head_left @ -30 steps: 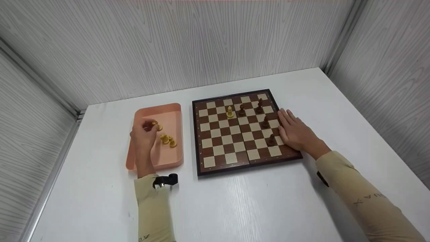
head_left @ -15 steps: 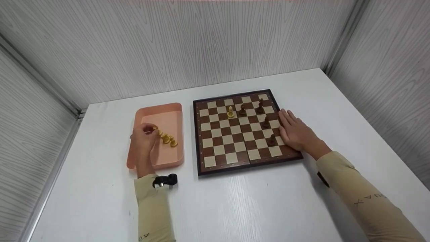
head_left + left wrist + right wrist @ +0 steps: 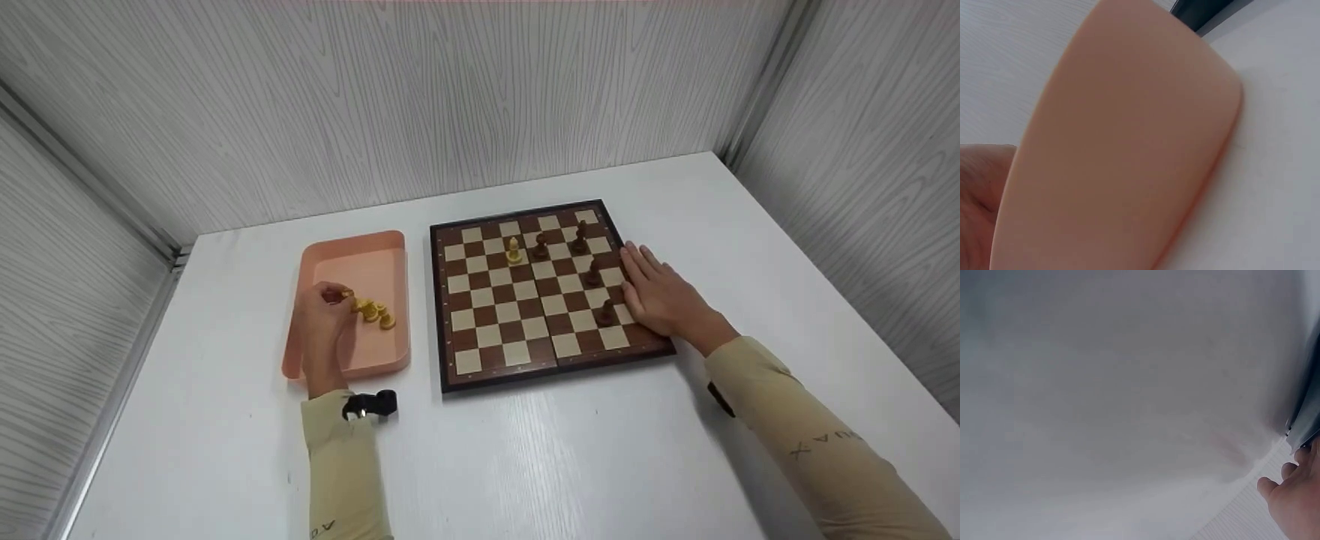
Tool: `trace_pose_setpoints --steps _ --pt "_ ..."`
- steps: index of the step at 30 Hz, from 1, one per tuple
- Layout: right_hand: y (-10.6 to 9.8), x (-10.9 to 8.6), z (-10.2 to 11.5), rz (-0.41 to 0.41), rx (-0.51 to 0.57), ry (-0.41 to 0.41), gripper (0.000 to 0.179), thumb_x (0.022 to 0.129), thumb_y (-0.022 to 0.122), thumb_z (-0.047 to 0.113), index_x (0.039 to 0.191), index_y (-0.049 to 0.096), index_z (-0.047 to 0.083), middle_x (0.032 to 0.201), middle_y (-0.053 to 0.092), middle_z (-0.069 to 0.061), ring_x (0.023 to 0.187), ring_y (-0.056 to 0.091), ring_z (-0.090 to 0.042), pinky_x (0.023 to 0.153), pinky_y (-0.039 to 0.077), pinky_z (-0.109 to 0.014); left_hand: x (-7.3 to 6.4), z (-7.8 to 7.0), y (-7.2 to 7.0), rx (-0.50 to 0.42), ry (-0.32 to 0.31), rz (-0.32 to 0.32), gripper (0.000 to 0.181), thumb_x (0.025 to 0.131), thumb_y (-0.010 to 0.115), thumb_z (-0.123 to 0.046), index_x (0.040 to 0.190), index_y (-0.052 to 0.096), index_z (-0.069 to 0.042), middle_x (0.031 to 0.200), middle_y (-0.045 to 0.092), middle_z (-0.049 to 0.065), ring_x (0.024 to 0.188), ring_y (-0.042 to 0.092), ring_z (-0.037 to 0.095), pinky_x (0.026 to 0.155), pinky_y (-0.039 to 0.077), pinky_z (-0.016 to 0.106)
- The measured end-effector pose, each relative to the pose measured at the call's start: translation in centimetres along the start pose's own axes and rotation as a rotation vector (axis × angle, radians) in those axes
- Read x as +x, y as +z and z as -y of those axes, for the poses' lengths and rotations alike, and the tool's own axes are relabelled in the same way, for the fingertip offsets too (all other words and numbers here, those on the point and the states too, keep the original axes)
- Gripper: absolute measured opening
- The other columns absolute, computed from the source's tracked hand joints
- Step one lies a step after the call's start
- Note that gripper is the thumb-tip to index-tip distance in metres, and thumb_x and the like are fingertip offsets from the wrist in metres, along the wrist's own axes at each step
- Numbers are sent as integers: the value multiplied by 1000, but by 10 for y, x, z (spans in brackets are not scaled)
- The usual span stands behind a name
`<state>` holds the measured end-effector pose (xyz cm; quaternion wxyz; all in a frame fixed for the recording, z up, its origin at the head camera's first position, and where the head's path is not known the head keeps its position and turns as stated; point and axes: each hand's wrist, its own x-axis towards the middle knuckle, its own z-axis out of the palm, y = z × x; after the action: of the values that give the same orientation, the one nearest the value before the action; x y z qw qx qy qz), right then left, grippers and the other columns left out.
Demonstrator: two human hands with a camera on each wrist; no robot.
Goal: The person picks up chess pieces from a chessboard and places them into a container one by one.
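Observation:
My left hand point(image 3: 322, 319) is inside the pink tray point(image 3: 386, 259), thumb and fingertips pinching a yellow chess piece point(image 3: 349, 295) that they partly hide. Two more yellow chess pieces point(image 3: 386, 321) lie just right of those fingertips. The left wrist view shows mostly the tray's outer wall point(image 3: 1117, 135), with part of the hand behind it. On the chessboard point(image 3: 495, 330) stand a yellow chess piece point(image 3: 514, 252) and several dark chess pieces point(image 3: 593, 274). My right hand point(image 3: 658, 296) rests flat, fingers straight, along the board's right edge; the right wrist view catches it at the lower right.
A white table point(image 3: 525, 457) carries the tray on the left and the board on the right, with a narrow gap between. Grey wood-patterned walls point(image 3: 450, 97) rise behind and at both sides. A black band with a small device point(image 3: 371, 403) sits on the left wrist.
My left hand has moved slightly toward me within the tray, bringing the pinched chess piece close to the two lying ones. The right hand and the board have stayed put.

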<state>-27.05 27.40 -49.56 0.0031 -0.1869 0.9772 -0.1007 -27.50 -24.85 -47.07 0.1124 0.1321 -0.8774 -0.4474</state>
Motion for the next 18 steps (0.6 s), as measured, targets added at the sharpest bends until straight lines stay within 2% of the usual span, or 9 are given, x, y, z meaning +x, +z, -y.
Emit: trace_pose_setpoints --steps 10,18 --pt "0 0 0 -2 4 1 62 111 24 29 162 9 -3 170 8 -20 156 7 -39 120 20 -61 -2 -3 0 4 -10 6 21 95 64 -2 113 68 6 115 67 24 108 64 33 89 54 40" --pt "0 0 -1 10 8 3 62 111 23 30 162 7 -3 170 6 -20 156 6 -39 121 18 -61 -1 -3 -1 -21 -46 36 23 96 65 -1 117 66 7 117 67 23 106 64 30 86 55 34"
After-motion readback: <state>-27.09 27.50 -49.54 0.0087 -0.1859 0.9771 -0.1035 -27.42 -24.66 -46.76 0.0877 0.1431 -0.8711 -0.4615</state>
